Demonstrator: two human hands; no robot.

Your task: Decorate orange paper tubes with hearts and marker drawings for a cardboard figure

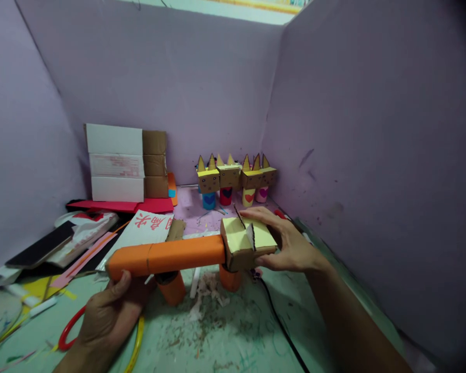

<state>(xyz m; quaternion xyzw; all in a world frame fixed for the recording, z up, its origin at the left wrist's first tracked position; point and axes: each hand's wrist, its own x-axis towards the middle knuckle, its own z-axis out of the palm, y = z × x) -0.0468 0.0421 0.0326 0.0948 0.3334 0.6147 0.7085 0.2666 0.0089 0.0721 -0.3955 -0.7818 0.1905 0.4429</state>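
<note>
My left hand [111,311] is closed on the left end of a long orange paper-covered body [186,254], thumb on its near side and fingers underneath. At the body's right end sits a cardboard box head [243,255] with a pale yellow top and upright pointed ears. My right hand [293,243] grips this head from the right, between thumb and fingers. Two orange round legs, a left one [173,290] and a right one [230,280], stand on the table below. How the legs join the body is partly hidden.
Several small cardboard-headed figures [229,178] stand at the back. Folded cardboard [116,163] leans on the left wall side, near red sheets [120,206] and a black slab [42,244]. White scraps [209,292], a black cable [279,318] and red-handled scissors [68,329] lie on the green table.
</note>
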